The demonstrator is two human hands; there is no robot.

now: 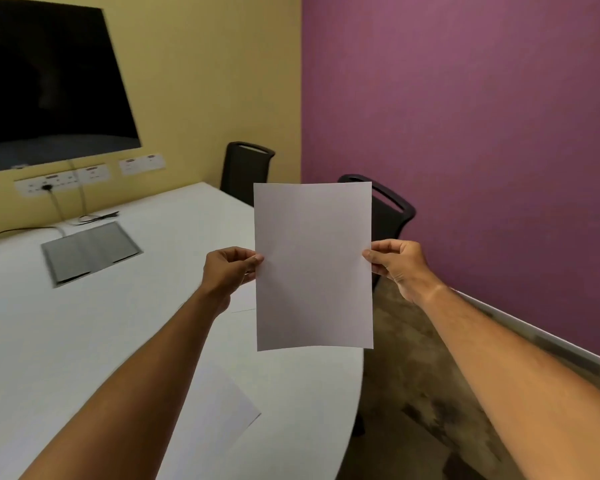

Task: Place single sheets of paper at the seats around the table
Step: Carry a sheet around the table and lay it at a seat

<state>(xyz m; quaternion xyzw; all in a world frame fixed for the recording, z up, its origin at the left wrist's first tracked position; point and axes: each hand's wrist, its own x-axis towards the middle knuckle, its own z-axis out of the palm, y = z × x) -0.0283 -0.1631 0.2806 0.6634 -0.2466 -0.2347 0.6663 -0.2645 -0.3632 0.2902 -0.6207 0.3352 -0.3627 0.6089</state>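
Fingers (253, 260) of left hand (227, 268): pinching left edge of plain white rectangular paper sheet (314, 265). Right hand (397, 263): pinching the opposite edge, thumb in front.
Sheet: held upright in the air, taut between both hands, above the near right edge of the white rounded tabletop (118, 323); judged in carriage toward a seat.
Second white sheet (219, 410): flat on tabletop, nearest the person, probably already placed.
Two black chairs (245, 171): along the purple wall side.

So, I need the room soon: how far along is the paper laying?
One sheet on the table looks placed, another edge shows behind the left hand. Both hands, right, hold a sheet. The far chair has none visible.
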